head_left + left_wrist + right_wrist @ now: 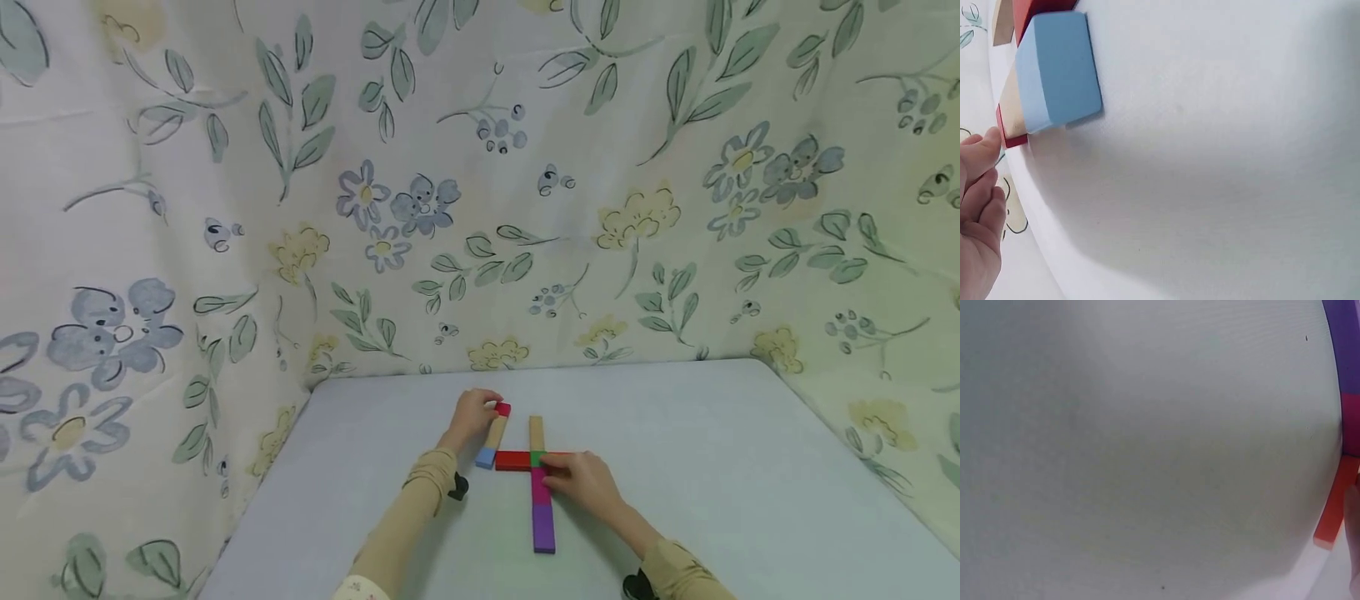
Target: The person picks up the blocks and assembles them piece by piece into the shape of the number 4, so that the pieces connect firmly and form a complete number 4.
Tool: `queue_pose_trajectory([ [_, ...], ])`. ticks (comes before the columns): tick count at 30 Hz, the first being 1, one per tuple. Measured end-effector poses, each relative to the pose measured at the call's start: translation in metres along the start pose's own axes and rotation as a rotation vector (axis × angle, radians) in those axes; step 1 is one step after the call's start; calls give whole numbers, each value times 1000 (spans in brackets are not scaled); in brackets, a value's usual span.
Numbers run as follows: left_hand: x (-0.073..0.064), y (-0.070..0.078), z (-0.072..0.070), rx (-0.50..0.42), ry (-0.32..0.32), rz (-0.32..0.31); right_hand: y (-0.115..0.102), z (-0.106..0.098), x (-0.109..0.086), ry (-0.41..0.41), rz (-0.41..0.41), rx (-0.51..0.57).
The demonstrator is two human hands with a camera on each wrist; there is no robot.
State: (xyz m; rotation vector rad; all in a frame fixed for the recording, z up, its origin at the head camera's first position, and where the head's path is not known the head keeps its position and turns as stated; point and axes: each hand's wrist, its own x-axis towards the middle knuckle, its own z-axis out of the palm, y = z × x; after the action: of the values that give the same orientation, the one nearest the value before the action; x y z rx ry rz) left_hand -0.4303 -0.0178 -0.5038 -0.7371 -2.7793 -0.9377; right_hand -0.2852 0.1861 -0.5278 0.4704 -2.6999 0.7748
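My left hand (472, 414) is at the far end of a slanted row, where its thumb and index finger pinch a small red block (503, 409). Below that lie a plain wooden block (497, 432) and a light blue block (1063, 69). My right hand (588, 483) rests at the middle of a cross of blocks, its fingertips at the green block (537, 458) and the magenta block (541, 487). It partly covers an orange-red block (1337, 503); whether it pinches any of them is hidden.
The cross also has a red block (513, 461) on the left, a wooden block (536, 432) at the top and a purple block (543, 529) at the bottom. A white table (712, 467) bears everything. Behind hangs a floral curtain (480, 200).
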Motion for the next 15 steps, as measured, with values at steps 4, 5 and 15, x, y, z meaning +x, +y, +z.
queue_pose_trajectory([
  [4,0,0,1,-16,54,40,2,0,2,3,39,15],
  [5,0,-1,0,-27,63,47,2,0,3,1,48,18],
  [15,-3,-7,-2,-7,87,117,10,2,3,27,102,23],
])
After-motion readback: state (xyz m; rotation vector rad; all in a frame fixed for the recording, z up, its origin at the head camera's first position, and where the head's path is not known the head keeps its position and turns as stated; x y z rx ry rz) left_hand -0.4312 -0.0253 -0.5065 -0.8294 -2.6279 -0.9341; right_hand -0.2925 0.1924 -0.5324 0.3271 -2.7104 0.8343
